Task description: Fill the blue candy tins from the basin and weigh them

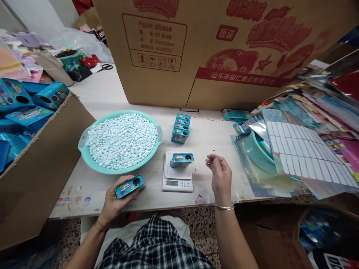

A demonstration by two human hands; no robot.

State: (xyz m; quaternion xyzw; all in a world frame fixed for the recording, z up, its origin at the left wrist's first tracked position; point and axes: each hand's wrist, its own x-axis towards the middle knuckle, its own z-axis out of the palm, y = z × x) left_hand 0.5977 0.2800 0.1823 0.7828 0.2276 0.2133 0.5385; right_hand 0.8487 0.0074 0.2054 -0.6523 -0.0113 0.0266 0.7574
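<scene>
My left hand (113, 198) is wrapped round a small blue candy tin (129, 186), whose printed top with a dark round hole faces up. It is just in front of a turquoise basin (101, 169) full of small pale blue and white candies (123, 140). A second blue tin (181, 160) stands on a white digital scale (177, 185); the digits are too small to read surely. To the right of the scale, my right hand (221, 175) hovers with its fingers curled together; anything in them is hidden. Several more tins (180, 135) stand in a row behind the scale.
An open carton (42, 157) of blue tins is at the left. One large cardboard box (196, 89) blocks the back. On the right are a turquoise bowl (254, 151), label sheets (303, 145) and stacked packaging (316, 104). Scissors (106, 67) lie at the back left.
</scene>
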